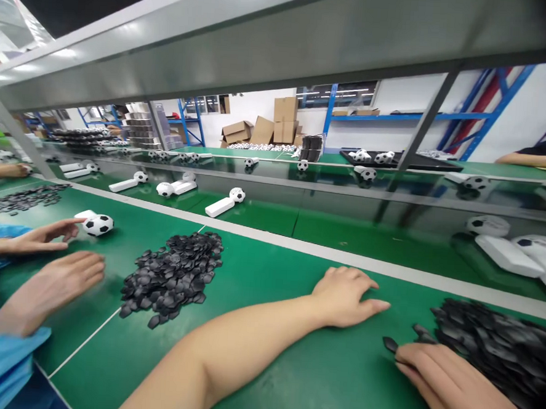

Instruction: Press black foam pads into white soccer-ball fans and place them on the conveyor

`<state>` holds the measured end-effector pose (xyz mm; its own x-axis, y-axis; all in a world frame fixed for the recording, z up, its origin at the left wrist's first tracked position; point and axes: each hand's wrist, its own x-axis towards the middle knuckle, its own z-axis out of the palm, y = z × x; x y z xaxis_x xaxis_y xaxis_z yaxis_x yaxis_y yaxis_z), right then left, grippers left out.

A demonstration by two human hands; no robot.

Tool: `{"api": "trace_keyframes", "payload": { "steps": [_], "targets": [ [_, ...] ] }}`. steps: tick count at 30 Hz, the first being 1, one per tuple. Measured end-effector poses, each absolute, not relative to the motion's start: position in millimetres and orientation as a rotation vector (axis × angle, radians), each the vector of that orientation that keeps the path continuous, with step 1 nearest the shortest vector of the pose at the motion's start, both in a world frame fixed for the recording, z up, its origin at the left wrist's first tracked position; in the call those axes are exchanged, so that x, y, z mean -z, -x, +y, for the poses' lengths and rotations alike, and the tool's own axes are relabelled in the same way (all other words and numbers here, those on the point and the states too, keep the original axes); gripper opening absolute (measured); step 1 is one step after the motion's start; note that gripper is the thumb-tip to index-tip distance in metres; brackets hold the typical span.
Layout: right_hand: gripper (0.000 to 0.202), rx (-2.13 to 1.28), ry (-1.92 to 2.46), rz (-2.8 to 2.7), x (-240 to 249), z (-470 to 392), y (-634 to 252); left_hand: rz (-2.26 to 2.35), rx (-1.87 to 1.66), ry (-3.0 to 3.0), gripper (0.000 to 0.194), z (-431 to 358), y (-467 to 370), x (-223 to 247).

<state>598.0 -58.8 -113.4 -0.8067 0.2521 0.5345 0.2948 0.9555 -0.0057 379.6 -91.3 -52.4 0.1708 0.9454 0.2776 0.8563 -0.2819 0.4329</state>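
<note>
My left hand (345,297) rests on the green tabletop (269,260) near its far edge, fingers apart and holding nothing. At the lower right, the fingers of my right hand (447,379) are pinched on a small black piece (389,344). That hand lies at the near left side of a heap of black pieces (491,341). A second heap of black pieces (176,272) lies left of my left forearm.
A co-worker's two hands (55,287) in blue sleeves are at the left, near a black-and-white ball (98,224). Past the white edge strip, balls with white blocks (220,206) sit on a green belt. A metal shelf beam (264,43) crosses overhead.
</note>
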Motion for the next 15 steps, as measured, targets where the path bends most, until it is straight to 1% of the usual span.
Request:
{"api": "trace_keyframes", "payload": {
  "steps": [6,15],
  "targets": [
    [0.027,0.076,0.5,-2.629,101.3,-77.2,-594.6,1.75,-0.758,-2.271,0.043,-91.3,-379.7,53.5],
    [0.024,-0.088,0.503,-2.653,88.7,-88.2,-592.3,1.743,-0.738,-2.279,0.045,-91.4,-377.8,50.9]
  ]
}}
